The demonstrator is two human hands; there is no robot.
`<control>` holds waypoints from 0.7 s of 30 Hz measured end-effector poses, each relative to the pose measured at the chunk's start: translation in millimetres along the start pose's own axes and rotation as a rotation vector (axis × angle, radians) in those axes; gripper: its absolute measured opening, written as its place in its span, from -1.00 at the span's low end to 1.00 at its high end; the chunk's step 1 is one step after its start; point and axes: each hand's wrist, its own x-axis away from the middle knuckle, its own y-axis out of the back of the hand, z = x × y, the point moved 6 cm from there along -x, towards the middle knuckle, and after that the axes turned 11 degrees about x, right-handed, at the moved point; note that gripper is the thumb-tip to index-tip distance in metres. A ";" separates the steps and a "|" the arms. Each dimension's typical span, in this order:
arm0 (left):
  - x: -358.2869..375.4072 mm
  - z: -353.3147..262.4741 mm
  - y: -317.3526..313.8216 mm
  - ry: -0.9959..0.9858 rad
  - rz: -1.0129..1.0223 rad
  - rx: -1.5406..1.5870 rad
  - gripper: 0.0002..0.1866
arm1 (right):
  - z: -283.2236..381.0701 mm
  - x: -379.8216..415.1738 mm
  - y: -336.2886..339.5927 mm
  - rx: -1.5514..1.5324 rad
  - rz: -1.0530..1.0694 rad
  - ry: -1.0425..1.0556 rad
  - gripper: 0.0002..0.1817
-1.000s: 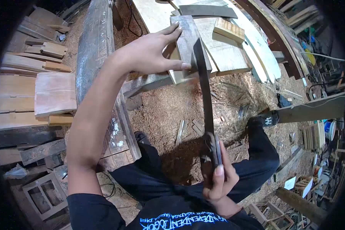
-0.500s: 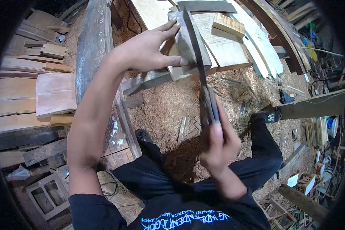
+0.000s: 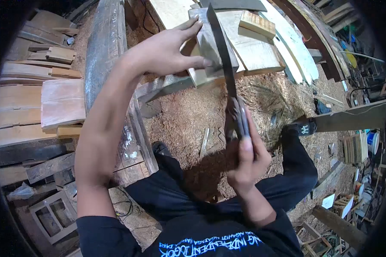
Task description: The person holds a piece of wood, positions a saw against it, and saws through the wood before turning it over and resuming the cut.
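Note:
My right hand point(image 3: 249, 165) is wrapped round the handle of a handsaw point(image 3: 224, 53), its thumb lying along the grip. The dark blade points away from me and is seen almost edge-on. It crosses the grey-brown board point(image 3: 210, 36) near that board's right side. Spread across the left part of the same board is my left hand point(image 3: 171, 51), fingers stretched apart and thumb toward the near edge. Whether the teeth are inside a cut is hidden by the blade.
A pale board point(image 3: 257, 51) with a small wood block point(image 3: 257, 25) on it lies to the right. A long worn beam point(image 3: 105, 55) runs at left, beside stacked planks point(image 3: 62, 103). Wood shavings point(image 3: 180, 120) cover the floor. My shod foot point(image 3: 299, 128) is near a plank point(image 3: 351, 118).
The saw and my right hand have shifted slightly toward me and to the right. My left hand keeps its place on the board.

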 end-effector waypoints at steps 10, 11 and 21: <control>-1.0 -6.6 2.5 0.170 0.101 0.022 0.07 | 10.4 -17.7 7.5 -0.017 0.029 -0.062 -0.36; 0.1 -4.0 1.2 0.117 0.062 -0.031 0.08 | 11.9 -20.7 2.4 -0.011 -0.040 0.073 -0.38; -1.7 -9.8 4.7 0.098 0.028 -0.019 0.12 | 11.7 -8.1 10.6 0.046 -0.080 0.251 -0.38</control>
